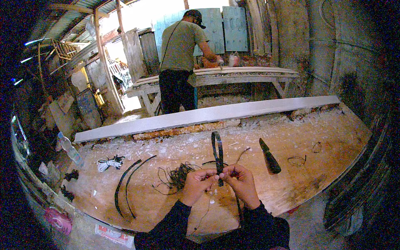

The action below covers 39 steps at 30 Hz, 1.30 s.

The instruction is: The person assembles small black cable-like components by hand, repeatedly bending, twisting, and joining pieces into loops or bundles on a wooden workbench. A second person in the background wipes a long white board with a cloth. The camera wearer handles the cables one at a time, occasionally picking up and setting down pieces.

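My left hand [197,186] and my right hand [243,185] meet over the middle of the wooden table. Both have thumb and fingers pinched around the lower part of a black strap [214,143], which is bent into a tall, narrow upright loop. A thin cord [204,216] hangs down below my hands. Beside my left hand lies a tangle of dark cord [180,176]. Two curved black strips [122,185] rest farther left. To the right of my right hand is a dark, pointed tool like a short knife [271,158].
A long white board [208,118] spans the table's far edge. A white cord bundle [109,163] and a plastic bottle [70,149] lie at left, thin cord loops [297,160] at right. Scraps litter the wooden tabletop [312,183]. Behind, a person [180,54] works at another bench [246,77].
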Each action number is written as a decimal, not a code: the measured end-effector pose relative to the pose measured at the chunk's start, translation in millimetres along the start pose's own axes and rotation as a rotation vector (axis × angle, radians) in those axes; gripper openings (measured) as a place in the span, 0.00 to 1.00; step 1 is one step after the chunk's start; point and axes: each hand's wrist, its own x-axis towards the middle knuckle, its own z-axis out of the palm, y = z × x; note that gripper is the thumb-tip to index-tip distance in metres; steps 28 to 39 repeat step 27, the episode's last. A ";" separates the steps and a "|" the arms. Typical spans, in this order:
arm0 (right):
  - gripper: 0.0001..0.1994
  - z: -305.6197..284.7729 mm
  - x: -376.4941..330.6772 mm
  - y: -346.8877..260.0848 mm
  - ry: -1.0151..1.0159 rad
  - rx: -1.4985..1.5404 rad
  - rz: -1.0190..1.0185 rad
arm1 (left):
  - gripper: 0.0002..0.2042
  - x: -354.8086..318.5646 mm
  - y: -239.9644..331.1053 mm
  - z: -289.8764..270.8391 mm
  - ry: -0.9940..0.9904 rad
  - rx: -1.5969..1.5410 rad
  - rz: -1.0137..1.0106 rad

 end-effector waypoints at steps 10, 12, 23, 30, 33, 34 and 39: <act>0.07 1.8 -0.2 -2.3 0.007 -0.060 -0.037 | 0.08 0.6 -2.2 -0.3 -0.039 -0.070 0.011; 0.07 2.2 -0.2 -0.8 0.004 -0.104 -0.047 | 0.08 -0.7 0.7 -0.3 -0.024 -0.041 0.003; 0.05 4.5 -0.9 0.4 -0.026 -0.162 -0.081 | 0.08 4.1 0.7 0.0 0.027 -0.091 -0.023; 0.04 4.2 -0.8 -1.1 -0.013 -0.235 -0.088 | 0.09 4.1 0.1 -5.9 0.061 -0.107 -0.087; 0.04 4.2 -0.8 -1.1 -0.013 -0.235 -0.088 | 0.09 4.1 0.1 -5.9 0.061 -0.107 -0.087; 0.04 4.2 -0.8 -1.1 -0.013 -0.235 -0.088 | 0.09 4.1 0.1 -5.9 0.061 -0.107 -0.087; 0.04 4.2 -0.8 -1.1 -0.013 -0.235 -0.088 | 0.09 4.1 0.1 -5.9 0.061 -0.107 -0.087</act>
